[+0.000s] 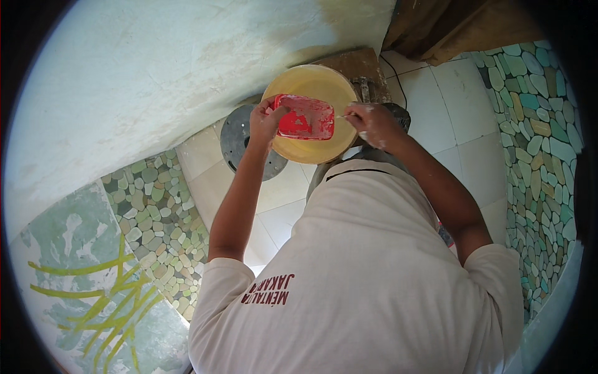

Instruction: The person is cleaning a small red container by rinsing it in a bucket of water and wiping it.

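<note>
1. Two sets of fingers frame the work: those of my left hand (266,122) are curled tight around the left edge of a red rectangular tray (305,117), thumb over the rim, holding it level.

2. My right hand (369,123), dusted with white paste, has its fingers pinched narrow on a thin tool (346,115) whose tip meets the tray's right edge; the tool is too small to tell its kind.

3. White smears streak the inside of the red tray, which hangs directly above a round yellow bucket (324,84), apart from its bottom and well inside its rim.

4. As I judge it, the step in hand is scraping or working the white material at the tray over the bucket; the next move calls for a steady left grip and a short, controlled stroke of the tool so that anything loosened drops into the bucket and not onto the floor.

5. Beyond the bucket lie a dark round disc (240,140) on the pale tiled floor (464,118), a pebble mosaic strip (542,124) on my right, and a rough plastered wall (156,68) on my left.
</note>
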A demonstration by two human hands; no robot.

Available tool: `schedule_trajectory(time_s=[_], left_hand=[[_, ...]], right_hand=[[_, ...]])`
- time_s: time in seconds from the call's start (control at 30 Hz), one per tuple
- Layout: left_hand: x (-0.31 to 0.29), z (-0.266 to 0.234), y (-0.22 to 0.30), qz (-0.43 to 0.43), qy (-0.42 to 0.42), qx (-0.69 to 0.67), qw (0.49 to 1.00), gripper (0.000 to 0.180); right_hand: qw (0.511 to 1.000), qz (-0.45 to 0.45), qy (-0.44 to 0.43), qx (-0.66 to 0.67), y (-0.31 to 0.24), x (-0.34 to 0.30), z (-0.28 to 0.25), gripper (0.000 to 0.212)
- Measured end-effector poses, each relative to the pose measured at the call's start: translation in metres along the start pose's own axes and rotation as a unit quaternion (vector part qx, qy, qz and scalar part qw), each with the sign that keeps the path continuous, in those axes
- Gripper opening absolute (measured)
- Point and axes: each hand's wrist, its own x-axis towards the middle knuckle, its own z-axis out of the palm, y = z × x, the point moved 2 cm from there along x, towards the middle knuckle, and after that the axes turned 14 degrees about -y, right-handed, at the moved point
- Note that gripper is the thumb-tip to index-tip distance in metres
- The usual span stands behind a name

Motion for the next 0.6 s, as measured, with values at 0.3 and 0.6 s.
schedule_trajectory(time_s=[0.3, 0.6], left_hand=[[-0.009, 0.013, 0.001, 0.053, -0.003, 0.097, 0.994, 0.035], [-0.017, 0.015, 0.007, 0.085, 0.016, 0.189, 0.978, 0.033]], right_hand=[[0.950, 0.005, -0.147, -0.276, -0.016, 0.062, 0.066, 0.017], [0.942, 0.031, -0.209, -0.259, -0.014, 0.064, 0.082, 0.019]])
